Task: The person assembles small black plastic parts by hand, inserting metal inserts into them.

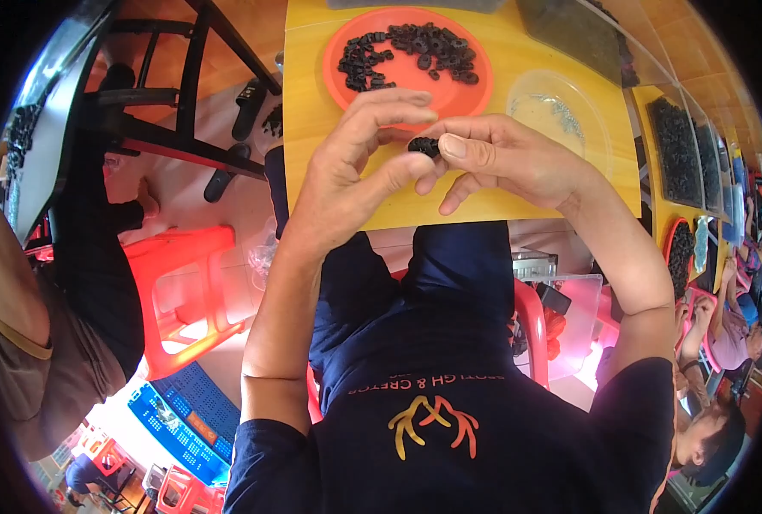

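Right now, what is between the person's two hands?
The head view shows a small black part between the left hand and the right hand.

Black small part, orange-red plate, plain yellow tabletop

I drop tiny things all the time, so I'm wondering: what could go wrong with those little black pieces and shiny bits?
The small black piece at the fingertips of the right hand might slip and bounce off the nearby table edge.

The right hand also looks close to the clear dish, so a bump could spill the shiny bits.

The left hand might nudge the red plate and scatter its loose black pieces.
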Demonstrator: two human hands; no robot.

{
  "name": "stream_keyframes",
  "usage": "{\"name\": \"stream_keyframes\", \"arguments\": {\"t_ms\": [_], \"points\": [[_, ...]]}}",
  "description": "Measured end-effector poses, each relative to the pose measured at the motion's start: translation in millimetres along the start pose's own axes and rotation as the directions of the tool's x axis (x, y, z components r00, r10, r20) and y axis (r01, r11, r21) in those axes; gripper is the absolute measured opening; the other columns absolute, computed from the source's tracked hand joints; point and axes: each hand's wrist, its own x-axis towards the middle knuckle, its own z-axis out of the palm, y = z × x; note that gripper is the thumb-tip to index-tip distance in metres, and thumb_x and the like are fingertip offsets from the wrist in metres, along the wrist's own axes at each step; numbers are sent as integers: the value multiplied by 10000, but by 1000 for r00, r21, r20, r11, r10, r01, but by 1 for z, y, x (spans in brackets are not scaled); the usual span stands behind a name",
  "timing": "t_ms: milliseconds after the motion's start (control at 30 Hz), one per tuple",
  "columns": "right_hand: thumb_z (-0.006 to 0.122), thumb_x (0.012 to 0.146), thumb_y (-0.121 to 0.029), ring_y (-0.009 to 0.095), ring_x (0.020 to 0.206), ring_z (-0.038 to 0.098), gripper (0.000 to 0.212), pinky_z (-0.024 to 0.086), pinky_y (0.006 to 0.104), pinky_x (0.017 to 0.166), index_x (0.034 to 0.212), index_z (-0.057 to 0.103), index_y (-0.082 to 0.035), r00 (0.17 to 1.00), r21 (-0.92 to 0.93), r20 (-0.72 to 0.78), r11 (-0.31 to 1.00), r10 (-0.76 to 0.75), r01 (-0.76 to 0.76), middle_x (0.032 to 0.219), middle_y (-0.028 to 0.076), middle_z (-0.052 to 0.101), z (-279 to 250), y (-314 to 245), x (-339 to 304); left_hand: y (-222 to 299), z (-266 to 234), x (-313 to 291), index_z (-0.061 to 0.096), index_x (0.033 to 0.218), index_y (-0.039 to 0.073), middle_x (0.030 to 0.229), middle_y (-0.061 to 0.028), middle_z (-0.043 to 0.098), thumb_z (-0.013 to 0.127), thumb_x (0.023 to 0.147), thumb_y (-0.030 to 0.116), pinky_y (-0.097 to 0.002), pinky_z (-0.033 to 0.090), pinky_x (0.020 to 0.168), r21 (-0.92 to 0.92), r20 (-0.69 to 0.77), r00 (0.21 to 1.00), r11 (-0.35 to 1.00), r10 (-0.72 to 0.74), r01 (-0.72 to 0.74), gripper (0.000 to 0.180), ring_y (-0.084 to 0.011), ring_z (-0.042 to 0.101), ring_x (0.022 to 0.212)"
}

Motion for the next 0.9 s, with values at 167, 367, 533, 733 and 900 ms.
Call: {"name": "stream_keyframes", "arguments": {"t_ms": [167, 367, 533, 733, 900], "points": [[532, 1008, -436, 182, 1104, 615, 482, 548, 385, 900, 1262, 571, -29, 997, 385, 62, 923, -43, 16, 1177, 69, 626, 6, 19, 6, 12, 3, -3, 652, 1135, -13, 1042, -109, 702, 708, 841, 14, -287, 541, 731, 397, 66, 998, 917, 23, -48, 301, -194, 697, 852], [545, 1007, -414, 181, 1139, 596, 446, 522, 417, 943, 1274, 574, -57, 997, 502, 8, 862, -79, 64, 1193, 62, 620, 10, 28, 10, 11, 2, -1, 648, 1197, -12, 1141, -141, 707, 652, 866, -18, -320, 556, 823, 528, 117, 990, 839, 81, -131, 331, -232, 702, 996], [605, 986, -373, 148, 1123, 589, 379, 467, 399, 982, 1255, 604, -107, 991, 484, -128, 868, -50, 106, 1203, 38, 619, 15, 28, 11, 11, 6, 1, 634, 1185, -41, 1157, -180, 689, 661, 846, -40, -349, 559, 848, 621, 161, 962, 736, 219, -271, 340, -318, 694, 1023], [700, 920, -380, 93, 911, 622, 390, 512, 274, 817, 1157, 641, -76, 960, 49, -280, 999, 1, 14, 1034, 1, 664, -4, -16, 9, 6, 0, -8, 571, 1268, -19, 1295, -221, 578, 771, 774, 17, -392, 537, 898, 697, 38, 955, 677, 295, -237, 534, -340, 618, 1137], [739, 878, -381, 47, 677, 554, 363, 494, 225, 675, 1067, 684, -76, 842, -405, -463, 911, -276, 76, 863, -50, 621, -77, -93, 41, -26, -7, -27, 606, 1220, 14, 983, -120, 656, 725, 844, 3, -277, 506, 666, 530, -155, 973, 846, 172, -65, 395, -187, 642, 829]]}}
